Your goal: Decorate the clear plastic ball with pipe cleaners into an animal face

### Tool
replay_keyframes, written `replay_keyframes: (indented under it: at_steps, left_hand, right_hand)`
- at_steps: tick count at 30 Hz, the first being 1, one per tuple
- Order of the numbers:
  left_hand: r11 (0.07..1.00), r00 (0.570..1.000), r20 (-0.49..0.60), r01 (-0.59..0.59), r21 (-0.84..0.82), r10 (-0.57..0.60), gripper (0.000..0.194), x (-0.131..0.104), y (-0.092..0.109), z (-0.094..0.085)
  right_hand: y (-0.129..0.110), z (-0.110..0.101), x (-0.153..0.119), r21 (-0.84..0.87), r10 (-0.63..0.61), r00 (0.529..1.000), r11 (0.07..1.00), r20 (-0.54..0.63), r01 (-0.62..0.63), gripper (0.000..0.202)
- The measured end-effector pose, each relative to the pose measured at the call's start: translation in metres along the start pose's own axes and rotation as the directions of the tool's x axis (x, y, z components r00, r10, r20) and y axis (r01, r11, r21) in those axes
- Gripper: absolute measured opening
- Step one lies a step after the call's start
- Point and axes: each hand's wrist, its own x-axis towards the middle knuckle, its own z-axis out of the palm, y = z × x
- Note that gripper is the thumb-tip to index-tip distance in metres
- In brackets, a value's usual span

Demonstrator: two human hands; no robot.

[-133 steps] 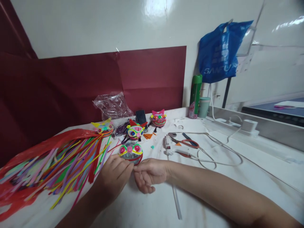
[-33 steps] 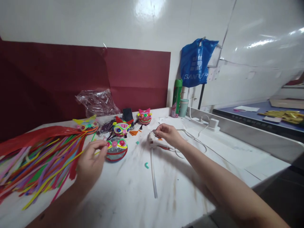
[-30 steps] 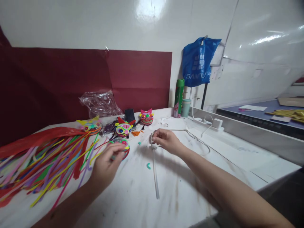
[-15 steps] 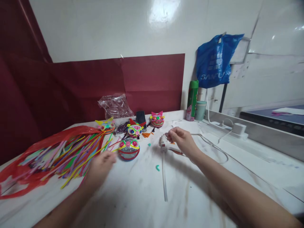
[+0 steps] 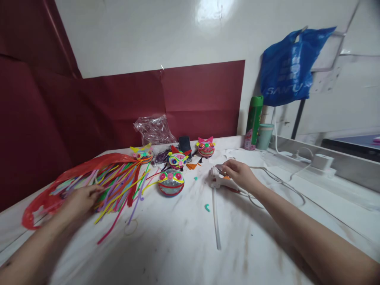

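Over the pile of colourful pipe cleaners at the left is my left hand, blurred, its fingertips among the stems; whether it grips any is unclear. My right hand is pinched on a small dark flat thing that I cannot make out, beside the white glue gun. A clear glue stick runs from the gun toward the front. Nearest the middle lies a round mask with pink eyes. Behind it are a red-horned mask, a pink-eared mask and a yellow-eared mask.
A red plastic bag lies under the pipe cleaners. At the back are clear plastic wrap, a phone, a green spray can and a cup. Cables and a power strip are at the right.
My left hand has moved left, from beside the pink-eyed mask to the pipe cleaners. My right hand stays near the glue gun. The view has turned slightly left.
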Motion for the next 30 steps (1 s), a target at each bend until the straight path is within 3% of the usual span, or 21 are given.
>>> replay_keyframes:
  at_steps: [1, 3, 6, 8, 12, 16, 18, 21, 23, 26, 29, 30]
  left_hand:
    - [0.995, 0.994, 0.079, -0.08, 0.064, 0.075, 0.024, 0.005, 0.0, -0.002]
    - [0.972, 0.982, 0.08, -0.18, 0.149, 0.17, 0.026, 0.014, 0.005, -0.002]
    - [0.975, 0.979, 0.054, -0.199, 0.1, 0.194, 0.033, 0.014, 0.025, 0.01]
    - [0.97, 0.964, 0.114, -0.243, 0.013, 0.24, 0.04, 0.006, 0.046, 0.025]
    - [0.934, 0.929, 0.338, -0.023, -0.356, 0.152, 0.064, -0.013, 0.098, 0.066]
    - [0.766, 0.891, 0.453, 0.289, -0.574, 0.004, 0.08, -0.019, 0.139, 0.106]
    - [0.739, 0.874, 0.487, 0.332, -0.586, -0.007, 0.084, -0.018, 0.151, 0.119]
    - [0.736, 0.839, 0.543, 0.348, -0.581, 0.033, 0.077, -0.023, 0.159, 0.124]
    - [0.762, 0.836, 0.545, 0.31, -0.568, 0.067, 0.079, -0.035, 0.161, 0.123]
    - [0.833, 0.9, 0.411, 0.114, -0.541, 0.144, 0.094, -0.059, 0.16, 0.122]
    - [0.86, 0.93, 0.273, -0.079, -0.505, 0.246, 0.092, -0.081, 0.16, 0.125]
    - [0.861, 0.93, 0.249, -0.118, -0.495, 0.271, 0.089, -0.085, 0.161, 0.126]
  right_hand:
    - [0.001, 0.001, 0.0, -0.064, -0.018, 1.0, 0.998, 0.022, 0.019, 0.025]
    - [0.003, 0.0, 0.0, -0.181, -0.04, 0.997, 0.982, 0.062, 0.051, 0.024]
    - [0.006, -0.004, 0.001, -0.426, -0.009, 0.979, 0.899, 0.201, 0.096, 0.024]
    - [0.01, -0.008, 0.002, -0.587, 0.072, 0.953, 0.8, 0.295, 0.121, 0.024]
    - [0.022, -0.011, 0.003, -0.686, 0.196, 0.907, 0.717, 0.372, 0.126, 0.026]
    - [0.035, -0.006, 0.003, -0.714, 0.209, 0.884, 0.677, 0.418, 0.177, 0.028]
    - [0.04, -0.005, 0.005, -0.713, 0.178, 0.891, 0.672, 0.418, 0.2, 0.026]
    - [0.043, -0.008, 0.008, -0.702, 0.115, 0.905, 0.674, 0.409, 0.232, 0.034]
    - [0.04, -0.01, 0.01, -0.703, 0.088, 0.917, 0.672, 0.389, 0.234, 0.037]
    - [0.025, -0.006, 0.006, -0.677, 0.002, 0.937, 0.692, 0.349, 0.251, 0.037]
    - [0.001, 0.012, -0.011, -0.414, -0.166, 0.92, 0.855, 0.355, 0.314, 0.033]
    - [-0.008, 0.02, -0.019, -0.303, -0.154, 0.908, 0.91, 0.389, 0.284, 0.036]
